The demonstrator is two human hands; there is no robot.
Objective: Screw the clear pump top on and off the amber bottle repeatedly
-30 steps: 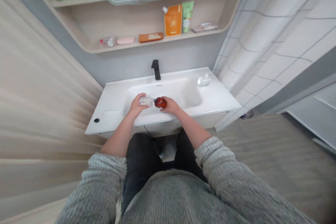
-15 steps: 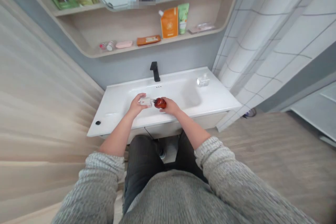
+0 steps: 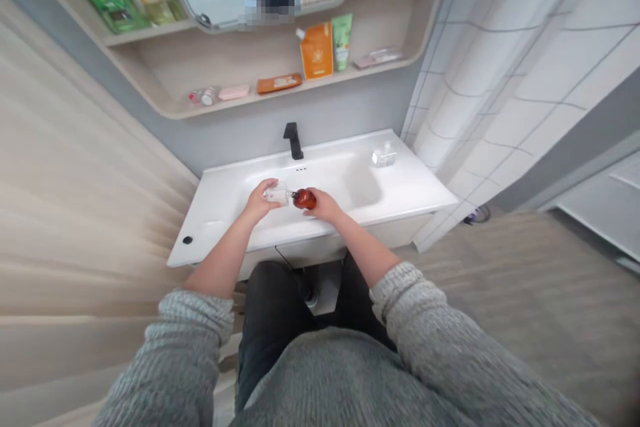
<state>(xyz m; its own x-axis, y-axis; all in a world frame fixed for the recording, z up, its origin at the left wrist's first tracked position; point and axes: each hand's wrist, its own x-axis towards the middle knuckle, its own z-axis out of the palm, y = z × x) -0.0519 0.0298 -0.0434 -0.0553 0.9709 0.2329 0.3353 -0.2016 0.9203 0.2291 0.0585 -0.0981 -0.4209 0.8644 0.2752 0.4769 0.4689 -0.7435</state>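
Note:
My left hand [image 3: 259, 203] grips a small clear glass bottle [image 3: 277, 195] on its side above the white basin. My right hand [image 3: 324, 206] holds a glossy amber bottle [image 3: 305, 199], also lying nearly level. The two bottles meet end to end between my hands, and the join is too small to make out. My fingers hide part of each bottle.
A black faucet [image 3: 293, 140] stands behind the white vanity sink [image 3: 400, 197]. A clear glass container [image 3: 383, 158] sits on the counter's right side. A wooden shelf [image 3: 165, 83] above holds toiletries. Tiled wall rises on the right.
The whole scene has shifted slightly down in view, with the shelf lower and the sink nearer. My hands and both bottles stay together in nearly the same hold.

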